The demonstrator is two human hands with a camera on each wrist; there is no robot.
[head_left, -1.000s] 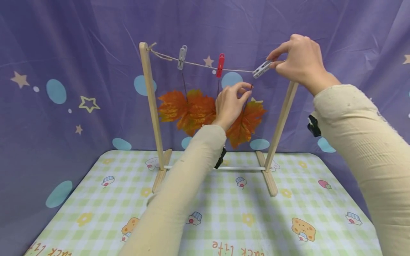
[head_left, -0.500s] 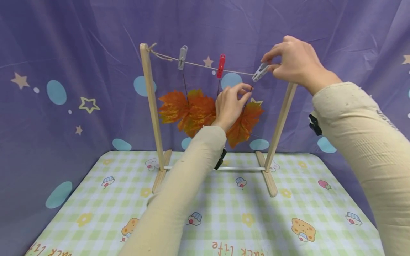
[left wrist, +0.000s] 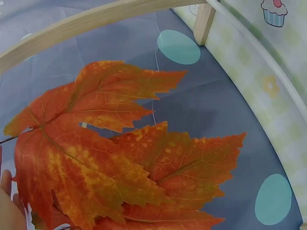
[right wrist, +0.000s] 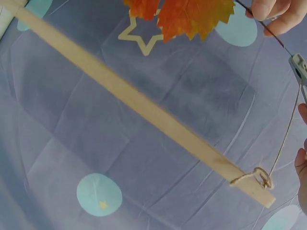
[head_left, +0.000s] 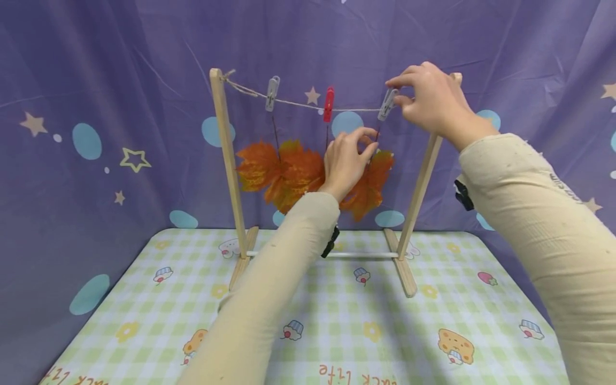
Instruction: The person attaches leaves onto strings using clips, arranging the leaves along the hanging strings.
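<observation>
In the head view my left hand pinches the dark stem of an orange artificial maple leaf between thumb and fingertips. My right hand pinches the upper end of a grey clothespin, which leans slightly on the twine. The stem's tip comes right up to the clothespin's lower end, also in the right wrist view, where the clothespin is partly cut off. Farther left, a red clothespin and another grey clothespin sit on the twine, with orange leaves hanging beneath them.
The twine is tied between two wooden posts, the left post and the right post. A white rod joins their feet. The stand is on a table with a checked cloth, before a purple curtain.
My right hand has moved left and slightly down, and the clothespin in it has turned more upright. The left hand keeps hold of the stem, almost in place.
</observation>
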